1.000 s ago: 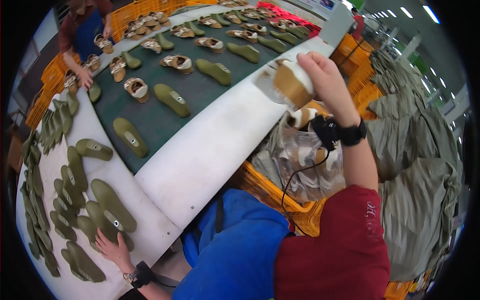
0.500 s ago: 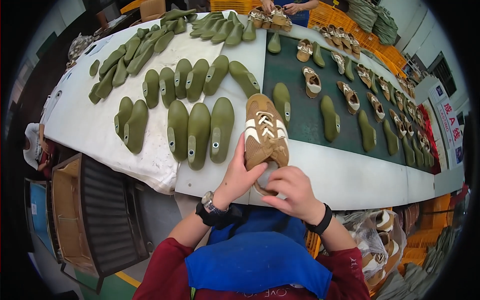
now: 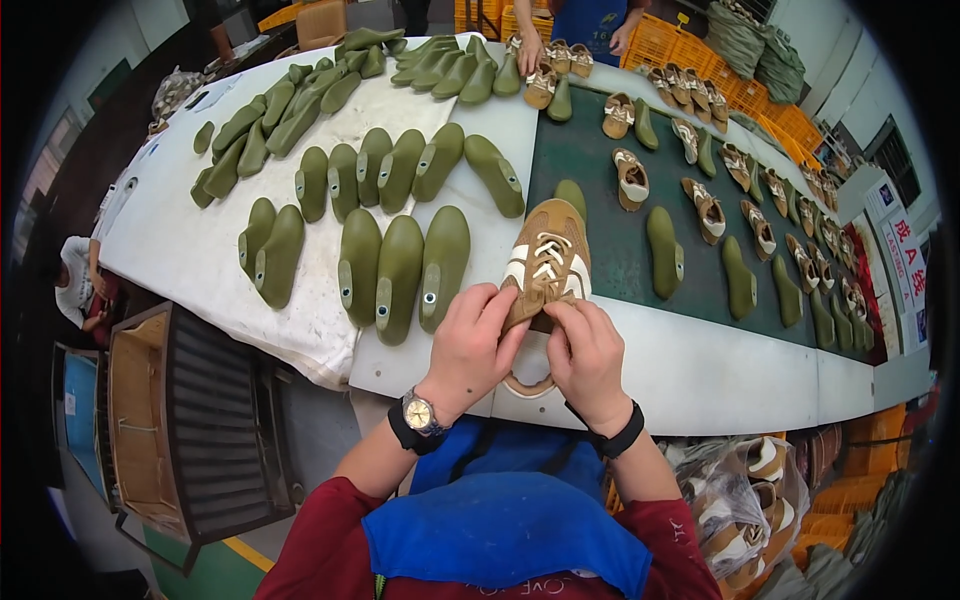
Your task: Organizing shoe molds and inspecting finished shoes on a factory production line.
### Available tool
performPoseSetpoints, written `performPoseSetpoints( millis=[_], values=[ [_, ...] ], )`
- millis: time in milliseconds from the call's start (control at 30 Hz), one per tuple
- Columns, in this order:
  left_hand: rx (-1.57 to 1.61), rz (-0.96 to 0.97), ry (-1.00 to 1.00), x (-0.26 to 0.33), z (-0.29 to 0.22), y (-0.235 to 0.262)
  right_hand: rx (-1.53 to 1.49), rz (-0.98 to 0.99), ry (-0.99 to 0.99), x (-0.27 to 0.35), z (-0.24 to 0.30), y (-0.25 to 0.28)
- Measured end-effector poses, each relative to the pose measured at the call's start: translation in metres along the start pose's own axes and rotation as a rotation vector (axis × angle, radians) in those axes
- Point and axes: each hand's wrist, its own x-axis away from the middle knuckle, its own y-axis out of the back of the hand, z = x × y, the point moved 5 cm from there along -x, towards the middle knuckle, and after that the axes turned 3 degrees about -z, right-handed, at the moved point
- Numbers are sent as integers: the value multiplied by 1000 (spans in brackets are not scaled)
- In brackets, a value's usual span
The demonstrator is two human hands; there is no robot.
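Note:
A brown sneaker upper [image 3: 550,245] with white stripes and white laces points away from me over the table's front edge. My left hand [image 3: 470,345] pinches the left side of its opening near the tongue. Across from it, my right hand [image 3: 590,360] is closed on the right side of the opening, thumb and fingers together. Between my wrists the rounded heel collar [image 3: 527,388] shows. Just past the toe, a green shoe last [image 3: 571,193] is partly covered by the sneaker. Three more lasts stand left of my hands, the nearest being a green last [image 3: 445,265].
Several lasts [image 3: 310,100] lie on a white cloth [image 3: 320,270] at the left. On the green mat [image 3: 610,240] at right, lasts and sneakers stand in rows. A co-worker's hand [image 3: 530,55] touches sneakers at the far edge. Bagged sneakers [image 3: 745,520] sit below right.
Both my hands have shifted to the front of the sneaker's opening, the right one leaving the heel area. The sneaker has moved slightly right. The co-worker's hands have spread apart.

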Motion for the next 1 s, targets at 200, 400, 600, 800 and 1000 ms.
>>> performPoseSetpoints(
  millis=[200, 400, 600, 800, 1000],
  values=[
    [262, -67, 94, -1, 1, -1, -177, 78, -187, 0, -5, 2],
    [90, -25, 4, -3, -5, -6, -261, 52, -241, -2, -8, -6],
    [107, -64, 119, 0, 14, -7, -312, 150, -159, 5, -5, -16],
    [363, 35, 334, 1, 27, -12, -357, 242, -204, 12, -9, -15],
    [6, 171, -78, -3, -4, -13, -415, -109, -349, 16, -19, -5]
  ],
)
